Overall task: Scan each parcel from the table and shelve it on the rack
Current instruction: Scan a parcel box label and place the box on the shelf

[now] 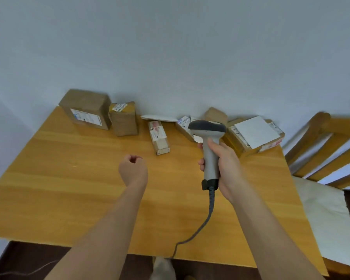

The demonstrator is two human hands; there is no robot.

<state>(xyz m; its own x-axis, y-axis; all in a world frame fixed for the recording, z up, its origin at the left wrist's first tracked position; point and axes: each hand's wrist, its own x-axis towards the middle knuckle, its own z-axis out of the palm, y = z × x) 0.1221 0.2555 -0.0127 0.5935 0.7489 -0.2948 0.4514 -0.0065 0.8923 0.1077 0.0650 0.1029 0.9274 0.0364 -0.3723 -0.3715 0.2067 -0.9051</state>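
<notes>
The wooden table [69,178] fills the lower view, with its far edge against a pale wall [170,47]. A wooden chair [321,150] with a cream cushion stands at the right side of the table.

Parcels lie in a row along the far edge. The large brown box [85,108] sits at the far left corner, label facing forward. The upright brown box [123,120] touches its right side. The flat box with a white sheet [253,136] lies at the far right corner. The narrow box [159,137] lies near the middle, one end pointing toward the person. A white envelope [160,118] lies behind it. A small labelled parcel [183,125] lies partly hidden behind the scanner head.

The right hand [224,164] grips the grey handle of the barcode scanner [209,146], head up, above the table. The scanner cable [202,225] trails down to the near table edge.

The left hand [132,168] hovers over the table centre, fingers curled into a loose fist, holding nothing
</notes>
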